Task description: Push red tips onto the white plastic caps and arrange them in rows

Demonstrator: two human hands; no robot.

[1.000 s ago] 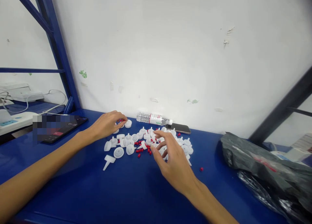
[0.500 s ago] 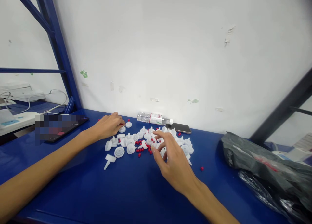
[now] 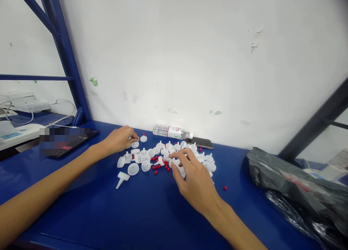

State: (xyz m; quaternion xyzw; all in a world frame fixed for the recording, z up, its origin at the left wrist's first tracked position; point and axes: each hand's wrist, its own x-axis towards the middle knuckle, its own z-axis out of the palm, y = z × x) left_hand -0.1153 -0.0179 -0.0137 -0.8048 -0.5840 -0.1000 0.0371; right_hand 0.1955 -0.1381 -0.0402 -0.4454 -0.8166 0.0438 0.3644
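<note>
A clear bottle (image 3: pixel 172 131) lies on its side along the wall (image 3: pixel 174 61), its white cap pointing right and its label white, red and green. Just beside the cap, a phone (image 3: pixel 202 143) lies flat on the blue table (image 3: pixel 122 221). Another phone (image 3: pixel 91 132), its screen lit and partly pixelated, lies at the left near a white power strip (image 3: pixel 28 130). A white cable (image 3: pixel 63 100) loops behind the strip. Blue posts (image 3: pixel 65 57) rise at the left; a dark bar (image 3: pixel 312 115) slants at the right, beyond a crumpled grey bag (image 3: pixel 285 177) with a red mark. Torn green scraps (image 3: pixel 94 81) cling to the wall.
</note>
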